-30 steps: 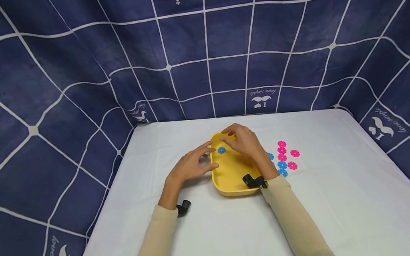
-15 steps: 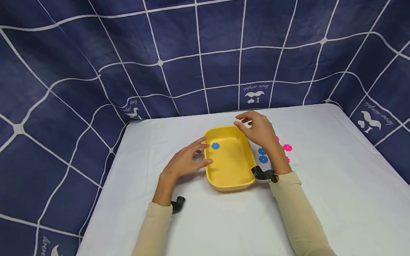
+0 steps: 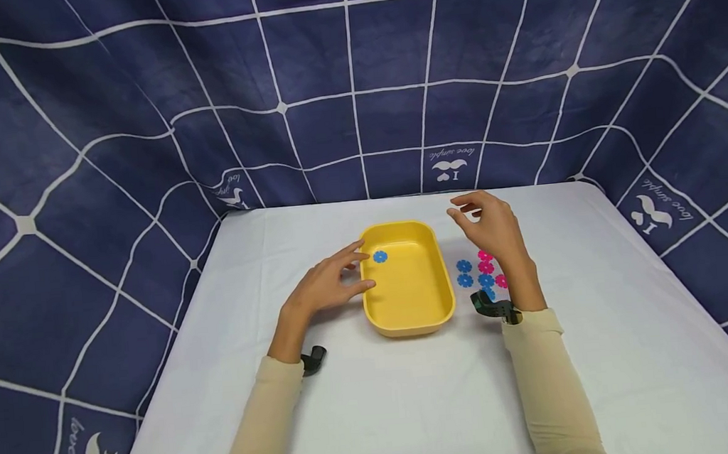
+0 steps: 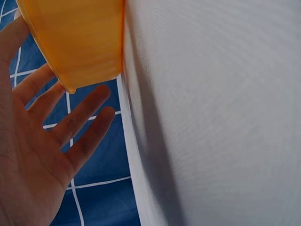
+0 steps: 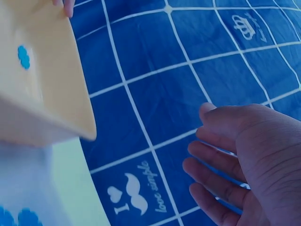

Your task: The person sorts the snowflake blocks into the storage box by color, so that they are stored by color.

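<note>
A yellow plastic tray (image 3: 411,294) lies on the white-covered table, one blue flower-shaped piece (image 3: 380,256) on its floor near the far left. The left hand (image 3: 323,283) is at the tray's left side, fingers spread and fingertips right at the rim; the left wrist view shows its thumb and fingers (image 4: 84,117) along the wall. Beyond the tray's right side, the right hand (image 3: 491,228) is raised with fingers loosely bent and nothing between them. Below it lie several blue flower-shaped pieces (image 3: 464,266) and several pink ones (image 3: 485,267), some partly hidden by the right forearm.
A dark blue curtain (image 3: 394,125) with white grid lines hangs behind the table and along both sides. Small black cameras sit on both wrists, the left one (image 3: 313,360) close over the white cloth (image 3: 378,411).
The right hand has moved right, from over the tray to past its right side, above the loose pieces. The left hand stays at the rim. The head view has shifted slightly.
</note>
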`<state>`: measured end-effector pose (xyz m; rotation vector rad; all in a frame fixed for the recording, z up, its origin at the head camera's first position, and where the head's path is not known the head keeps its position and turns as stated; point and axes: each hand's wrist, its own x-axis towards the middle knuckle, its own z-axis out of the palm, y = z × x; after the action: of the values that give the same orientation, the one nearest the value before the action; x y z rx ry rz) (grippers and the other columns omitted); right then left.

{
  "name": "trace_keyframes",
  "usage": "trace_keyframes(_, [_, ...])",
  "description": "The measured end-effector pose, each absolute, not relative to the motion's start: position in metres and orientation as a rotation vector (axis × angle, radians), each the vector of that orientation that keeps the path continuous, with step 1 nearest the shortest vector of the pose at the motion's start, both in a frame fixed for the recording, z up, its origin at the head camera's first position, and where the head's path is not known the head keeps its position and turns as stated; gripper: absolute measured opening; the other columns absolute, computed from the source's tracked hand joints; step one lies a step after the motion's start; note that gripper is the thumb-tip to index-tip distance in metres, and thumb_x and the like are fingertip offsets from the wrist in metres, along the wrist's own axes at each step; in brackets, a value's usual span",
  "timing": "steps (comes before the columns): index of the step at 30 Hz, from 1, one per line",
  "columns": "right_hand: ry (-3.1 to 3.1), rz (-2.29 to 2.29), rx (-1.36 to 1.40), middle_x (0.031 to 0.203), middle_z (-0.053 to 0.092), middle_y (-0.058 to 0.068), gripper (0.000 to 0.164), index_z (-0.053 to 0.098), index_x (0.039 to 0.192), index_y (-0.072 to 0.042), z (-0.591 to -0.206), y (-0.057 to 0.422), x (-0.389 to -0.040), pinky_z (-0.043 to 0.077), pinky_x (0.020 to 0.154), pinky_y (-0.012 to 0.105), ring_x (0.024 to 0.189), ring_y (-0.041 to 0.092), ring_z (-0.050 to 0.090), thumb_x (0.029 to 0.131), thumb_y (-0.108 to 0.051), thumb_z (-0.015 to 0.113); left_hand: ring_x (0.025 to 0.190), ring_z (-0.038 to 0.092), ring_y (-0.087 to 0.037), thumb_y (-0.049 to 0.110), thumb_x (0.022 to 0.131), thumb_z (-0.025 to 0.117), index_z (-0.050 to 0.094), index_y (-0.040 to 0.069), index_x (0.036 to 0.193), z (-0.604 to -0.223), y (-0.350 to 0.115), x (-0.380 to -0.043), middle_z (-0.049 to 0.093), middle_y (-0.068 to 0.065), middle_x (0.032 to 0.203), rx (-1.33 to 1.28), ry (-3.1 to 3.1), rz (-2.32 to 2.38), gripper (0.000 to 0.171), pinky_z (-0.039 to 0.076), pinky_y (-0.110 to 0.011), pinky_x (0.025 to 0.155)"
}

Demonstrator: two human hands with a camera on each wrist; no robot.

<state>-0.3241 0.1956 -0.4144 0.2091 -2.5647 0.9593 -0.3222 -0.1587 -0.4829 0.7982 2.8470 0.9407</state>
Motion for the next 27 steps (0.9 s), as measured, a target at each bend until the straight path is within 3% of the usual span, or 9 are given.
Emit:
trace_keyframes(15, [-2.641, 0.859, 0.077, 0.132, 0.070, 0.022, 0.043, 0.072, 0.138, -0.006, -0.418, 0.237, -0.306, 0.056, 0.100, 0.061, 0.117, 0.043, 0.067, 0.104, -0.032, 0.074, 0.121, 0.068, -0.019, 0.059, 0.093, 0.079, 0.061, 0.026, 0.154, -0.483, -0.160, -0.324, 0.040, 0.019, 0.169, 0.796, 2.836, 0.947, 0.071, 0.055, -0.050, 0.099])
trace_keyframes(27, [-2.849, 0.889, 0.048, 0.133, 0.069, 0.021, 0.043, 0.074, 0.135, -0.007, -0.446, 0.238, -0.320, 0.056, 0.099, 0.062, 0.118, 0.044, 0.065, 0.101, -0.035, 0.077, 0.118, 0.067, -0.020, 0.055, 0.094, 0.080, 0.061, 0.024, 0.154, -0.482, -0.157, -0.325, 0.044, 0.015, 0.168, 0.774, 2.837, 0.947, 0.071, 0.056, -0.050, 0.098])
